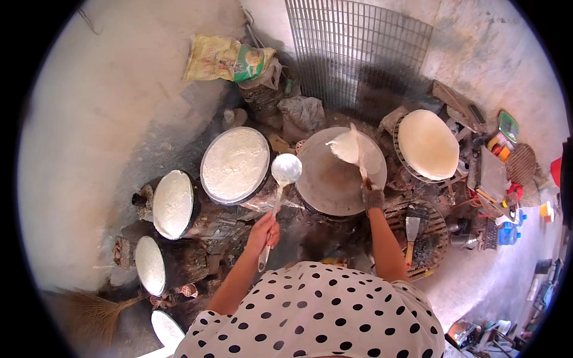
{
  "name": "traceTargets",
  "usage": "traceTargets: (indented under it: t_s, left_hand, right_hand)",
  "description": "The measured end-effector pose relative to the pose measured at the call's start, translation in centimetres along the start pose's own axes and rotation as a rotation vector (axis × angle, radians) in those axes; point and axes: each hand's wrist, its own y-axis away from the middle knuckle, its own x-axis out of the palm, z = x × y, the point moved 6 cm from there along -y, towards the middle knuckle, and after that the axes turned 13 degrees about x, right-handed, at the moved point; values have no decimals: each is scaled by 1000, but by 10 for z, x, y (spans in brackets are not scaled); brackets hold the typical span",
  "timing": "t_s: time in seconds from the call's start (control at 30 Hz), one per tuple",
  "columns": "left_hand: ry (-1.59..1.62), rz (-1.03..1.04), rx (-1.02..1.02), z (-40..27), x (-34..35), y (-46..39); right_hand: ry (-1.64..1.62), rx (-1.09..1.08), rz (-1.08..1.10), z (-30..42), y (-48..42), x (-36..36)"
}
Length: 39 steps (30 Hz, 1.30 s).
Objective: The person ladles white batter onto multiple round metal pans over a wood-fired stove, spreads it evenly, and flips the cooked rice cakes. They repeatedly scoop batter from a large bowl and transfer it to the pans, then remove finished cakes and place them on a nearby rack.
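My left hand [263, 232] grips the handle of a metal ladle [286, 168], its bowl whitened and held between two round pans. On my right hand [372, 197] is a dark, stained glove. It is closed around a batter-coated spreading tool [361, 163] reaching over a round griddle [318, 183]. A patch of white batter [344, 147] lies at the far side of the griddle, against the tool. Left of the ladle, a round pan [235, 165] is covered edge to edge with pale batter. The exact shape of the tool's far end is hard to make out.
More batter-covered pans [173, 203] curve down the left side. A large thin pancake [429, 145] rests on a round rack at right. Nearer me, a scraper [412, 228] lies on another slatted rack [441, 223]. A straw broom [96, 311] is lower left; a metal grille [358, 49] stands behind.
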Motion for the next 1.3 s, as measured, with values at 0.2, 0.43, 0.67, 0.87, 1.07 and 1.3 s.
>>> traceTargets:
  t_s: [0.2, 0.43, 0.67, 0.87, 1.07, 1.3]
  left_hand:
    - [173, -135, -86, 38, 8, 39]
    - [243, -181, -57, 51, 27, 70]
    - [297, -197, -108, 65, 35, 72]
    - [261, -221, -29, 67, 28, 88]
    - [314, -265, -46, 73, 28, 90]
    - [307, -303, -31, 77, 31, 88]
  right_hand:
    - [306, -431, 183, 36, -16, 9]
    - [185, -172, 32, 22, -3, -19]
    - [333, -199, 254, 11, -78, -2]
    - [456, -208, 34, 36, -31, -42]
    - [596, -331, 219, 54, -19, -19]
    - [509, -267, 138, 46, -43, -25]
